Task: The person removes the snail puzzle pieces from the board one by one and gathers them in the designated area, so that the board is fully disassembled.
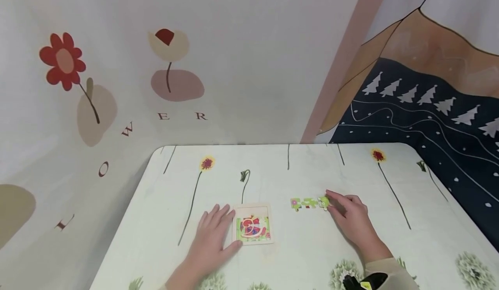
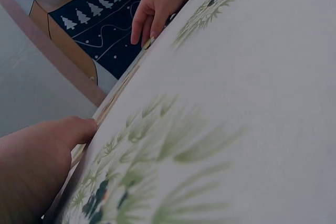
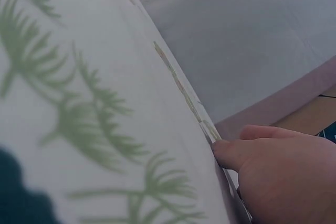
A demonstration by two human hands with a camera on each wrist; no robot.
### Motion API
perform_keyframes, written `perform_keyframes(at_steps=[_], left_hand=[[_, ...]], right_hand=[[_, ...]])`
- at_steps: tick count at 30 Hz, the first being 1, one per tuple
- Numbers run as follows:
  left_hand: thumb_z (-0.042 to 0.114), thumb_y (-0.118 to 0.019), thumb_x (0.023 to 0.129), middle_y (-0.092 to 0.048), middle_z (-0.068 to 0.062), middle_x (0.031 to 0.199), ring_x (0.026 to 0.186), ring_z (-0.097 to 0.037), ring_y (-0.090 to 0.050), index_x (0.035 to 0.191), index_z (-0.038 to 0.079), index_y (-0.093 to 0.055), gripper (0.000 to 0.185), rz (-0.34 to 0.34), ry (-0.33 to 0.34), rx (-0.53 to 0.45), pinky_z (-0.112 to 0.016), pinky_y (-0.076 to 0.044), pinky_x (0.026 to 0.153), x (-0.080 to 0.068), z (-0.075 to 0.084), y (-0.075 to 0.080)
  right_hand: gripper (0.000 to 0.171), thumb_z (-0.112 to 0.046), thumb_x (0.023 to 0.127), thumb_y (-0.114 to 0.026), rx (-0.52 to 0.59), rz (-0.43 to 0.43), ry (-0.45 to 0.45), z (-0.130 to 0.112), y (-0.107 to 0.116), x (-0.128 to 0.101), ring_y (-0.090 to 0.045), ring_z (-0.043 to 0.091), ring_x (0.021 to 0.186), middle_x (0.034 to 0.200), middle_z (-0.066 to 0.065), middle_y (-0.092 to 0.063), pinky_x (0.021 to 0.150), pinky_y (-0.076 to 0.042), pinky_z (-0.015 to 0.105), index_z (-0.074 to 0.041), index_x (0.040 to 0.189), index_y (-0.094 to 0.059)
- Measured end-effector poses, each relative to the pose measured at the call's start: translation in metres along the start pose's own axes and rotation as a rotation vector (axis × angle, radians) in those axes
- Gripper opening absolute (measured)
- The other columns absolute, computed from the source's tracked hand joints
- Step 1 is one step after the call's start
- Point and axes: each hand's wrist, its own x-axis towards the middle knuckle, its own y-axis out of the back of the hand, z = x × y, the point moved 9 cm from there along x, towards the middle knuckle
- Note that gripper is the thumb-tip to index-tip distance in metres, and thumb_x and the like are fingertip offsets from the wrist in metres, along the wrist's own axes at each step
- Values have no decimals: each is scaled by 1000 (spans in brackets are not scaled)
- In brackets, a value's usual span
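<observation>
A small square wooden puzzle board (image 1: 252, 209) lies on the table, with colourful pieces in its lower part and bare wood along the top. My left hand (image 1: 210, 242) rests at the board's left side, fingers extended and thumb at its lower left corner. To the right of the board, green jigsaw pieces (image 1: 309, 202) lie in a short row. At the row's right end, my right hand (image 1: 354, 220) pinches a green puzzle piece (image 1: 323, 202) between thumb and forefinger. From the right wrist, the row shows edge-on, with the right thumb close at its near end.
A white cloth printed with flowers covers the table (image 1: 390, 186). Behind it hangs a pale curtain (image 1: 253, 64) with flower prints and letters. On the right side is a dark blue cloth (image 1: 393, 116) with white tree shapes.
</observation>
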Motion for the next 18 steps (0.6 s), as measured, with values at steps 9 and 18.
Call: perform_keyframes(at_steps=[9,18], left_hand=[[57,-65,82,-39,-8,150,141,-36,-27,142,12,-48,77,10,-8,8,-61,-17,110,-1,-1,-1],[57,-64,83,-39,-8,150,140,-36,-27,142,11,-49,76,22,-24,16,-62,-18,110,0,0,0]], right_hand=[[47,-10,83,-76,7,-5,-25,2,0,0,-49,20,100,102,-1,-67,79,-38,47,-21,128,-64],[46,-9,83,-76,15,10,-27,3,1,0,-50,20,100,104,-1,-68,76,-40,45,-19,126,-65]])
